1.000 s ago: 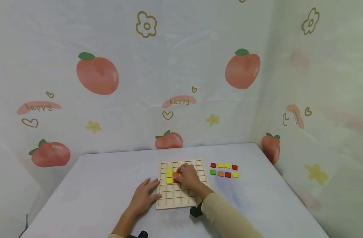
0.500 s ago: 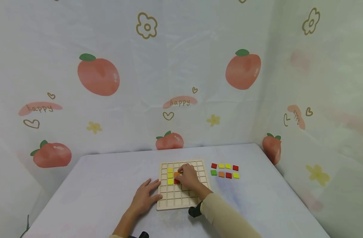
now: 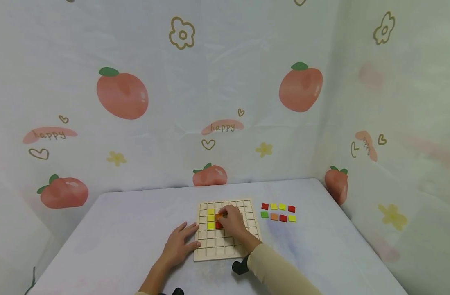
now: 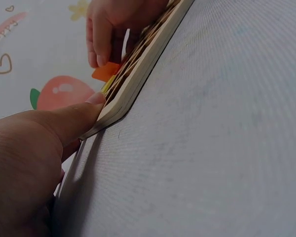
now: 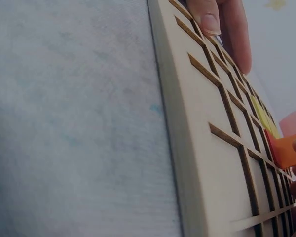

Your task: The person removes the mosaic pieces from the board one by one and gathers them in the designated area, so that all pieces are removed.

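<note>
A wooden grid board (image 3: 225,250) lies on the table. My right hand (image 3: 234,221) is over its middle, thumb and fingertips pinching an orange tile (image 4: 105,72). That tile stands tilted at the board in both wrist views, beside a red tile (image 3: 219,225) set in a cell. Left of these, three yellow tiles (image 3: 211,225) form a column in the grid. My left hand (image 3: 177,246) rests at the board's left edge with its fingers spread. In the left wrist view its thumb (image 4: 79,118) touches the board's near corner. The right palm hides some cells.
Right of the board, two rows of loose tiles lie on the table (image 3: 320,246): several red and yellow ones, a green tile (image 3: 264,214) and another orange tile (image 3: 274,217). A printed cloth wall (image 3: 166,98) rises behind the table and along its right side.
My right wrist has shifted slightly toward the front of the table, its fingers still at the orange tile. My left hand and the other tiles have stayed in place.
</note>
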Available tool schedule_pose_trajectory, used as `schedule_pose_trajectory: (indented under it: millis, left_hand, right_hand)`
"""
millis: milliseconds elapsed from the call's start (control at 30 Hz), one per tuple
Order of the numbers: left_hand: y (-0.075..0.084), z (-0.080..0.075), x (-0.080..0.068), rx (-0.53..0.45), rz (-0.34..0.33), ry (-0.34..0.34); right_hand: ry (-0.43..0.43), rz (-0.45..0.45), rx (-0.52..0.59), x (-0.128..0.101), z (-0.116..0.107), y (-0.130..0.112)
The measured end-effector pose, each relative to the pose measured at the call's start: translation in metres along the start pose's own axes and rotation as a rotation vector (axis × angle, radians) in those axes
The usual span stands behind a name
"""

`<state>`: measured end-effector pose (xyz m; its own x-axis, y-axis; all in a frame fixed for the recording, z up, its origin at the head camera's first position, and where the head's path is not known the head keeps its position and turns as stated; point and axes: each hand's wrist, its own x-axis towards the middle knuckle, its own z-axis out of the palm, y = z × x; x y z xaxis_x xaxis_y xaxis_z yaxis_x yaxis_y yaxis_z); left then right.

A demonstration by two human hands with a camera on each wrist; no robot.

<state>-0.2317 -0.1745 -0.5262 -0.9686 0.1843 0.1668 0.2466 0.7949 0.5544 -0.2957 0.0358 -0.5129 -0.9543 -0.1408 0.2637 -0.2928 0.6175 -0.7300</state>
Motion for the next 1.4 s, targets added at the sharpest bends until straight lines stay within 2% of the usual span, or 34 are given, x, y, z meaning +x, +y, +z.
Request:
schedule_pose_trajectory:
  millis: [400, 567, 800, 1100, 1400]
  left_hand:
    - [0.002, 0.0, 0.0, -0.002, -0.019, -0.002]
    - [0.004, -0.001, 0.0, -0.004, -0.017, 0.004]
    - [0.003, 0.0, 0.0, 0.005, -0.037, -0.002]
    - [0.002, 0.001, 0.001, 0.005, -0.009, 0.02]
    - [0.003, 0.001, 0.0, 0.009, -0.024, 0.016]
  right_hand:
    - [-0.023, -0.001, 0.03, 0.0, -0.002, -0.001]
    - [-0.039, 0.031, 0.041, -0.001, -0.008, -0.001]
    - [-0.039, 0.044, 0.094, -0.002, -0.021, -0.002]
    - [-0.026, 0.013, 0.081, -0.007, -0.04, 0.011]
    - [-0.045, -0.004, 0.096, -0.008, -0.064, 0.024]
